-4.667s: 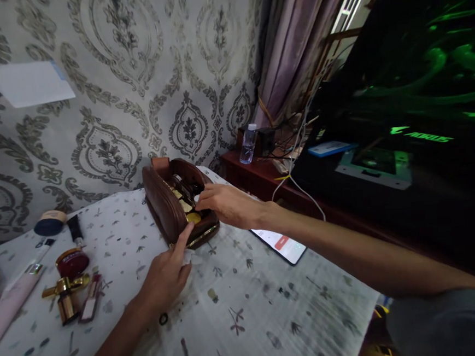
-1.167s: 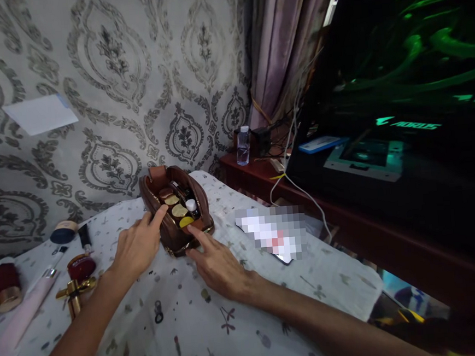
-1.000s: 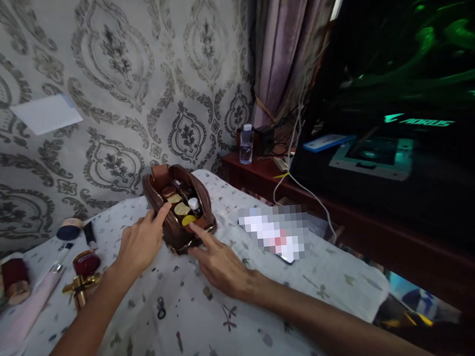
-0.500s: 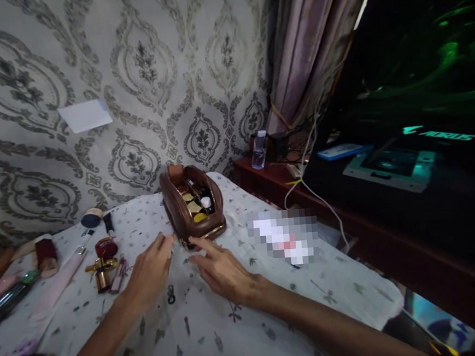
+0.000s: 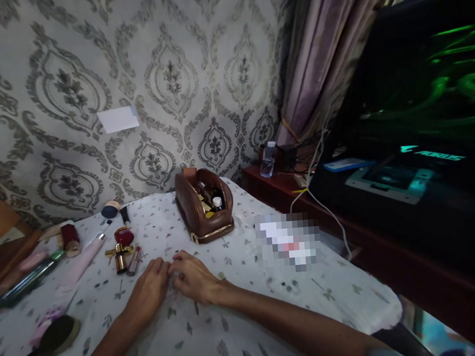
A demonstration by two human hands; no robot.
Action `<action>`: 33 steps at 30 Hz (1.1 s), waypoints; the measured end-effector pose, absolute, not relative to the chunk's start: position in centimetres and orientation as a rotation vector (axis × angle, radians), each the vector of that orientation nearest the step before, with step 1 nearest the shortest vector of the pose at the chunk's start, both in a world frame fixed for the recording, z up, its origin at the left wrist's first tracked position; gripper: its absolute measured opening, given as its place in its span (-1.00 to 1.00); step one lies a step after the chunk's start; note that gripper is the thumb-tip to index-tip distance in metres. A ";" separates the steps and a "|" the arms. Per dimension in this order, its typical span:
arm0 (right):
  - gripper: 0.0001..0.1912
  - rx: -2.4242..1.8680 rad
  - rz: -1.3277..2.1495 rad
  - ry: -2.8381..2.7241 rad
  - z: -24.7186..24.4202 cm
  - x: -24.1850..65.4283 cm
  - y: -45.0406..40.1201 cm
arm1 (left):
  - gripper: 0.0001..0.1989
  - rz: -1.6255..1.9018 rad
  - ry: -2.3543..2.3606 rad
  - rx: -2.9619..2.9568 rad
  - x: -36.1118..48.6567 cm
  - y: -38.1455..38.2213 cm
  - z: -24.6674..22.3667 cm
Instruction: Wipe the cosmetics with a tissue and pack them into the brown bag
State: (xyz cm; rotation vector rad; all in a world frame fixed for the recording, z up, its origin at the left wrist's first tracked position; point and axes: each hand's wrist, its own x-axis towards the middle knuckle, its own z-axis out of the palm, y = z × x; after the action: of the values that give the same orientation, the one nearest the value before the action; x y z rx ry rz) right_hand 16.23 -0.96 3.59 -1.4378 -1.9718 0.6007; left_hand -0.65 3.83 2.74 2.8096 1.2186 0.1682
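My left hand (image 5: 149, 288) and my right hand (image 5: 195, 277) meet low over the white patterned cloth, fingers curled inward and fingertips together. Whatever may be between them is hidden by the fingers. Just beyond them stands a brown toiletry bag (image 5: 201, 214), unzipped at the top. Inside it show a white-capped bottle (image 5: 217, 203) and some gold and yellow items. Left of my left hand lie a small pink tube (image 5: 134, 261), a gold bottle (image 5: 120, 259) and a round red container (image 5: 123, 236).
Further left are a dark red bottle (image 5: 70, 239), a long pink tube (image 5: 89, 254), a green bottle (image 5: 29, 279) and a round dark compact (image 5: 59, 333). A blurred-out item (image 5: 287, 242) lies right. Beyond the cloth edge, a clear bottle (image 5: 268, 161) and white cable (image 5: 331, 214) sit by the dark screen.
Both hands have drawn back from the front of the bag and come together. My right hand's fingers, stretched out before, are now curled. The view has shifted a little left.
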 end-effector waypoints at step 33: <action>-0.71 -1.246 0.513 -1.974 0.4 14.9 -0.6 | -0.62 0.195 1.475 2.771 -3.0 3.6 2.8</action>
State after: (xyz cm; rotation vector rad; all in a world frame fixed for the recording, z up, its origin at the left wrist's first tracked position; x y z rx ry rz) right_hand 14.90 -0.59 0.36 -1.2463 -1.9737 0.5130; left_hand -3.00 3.56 2.82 2.7712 1.4747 0.1952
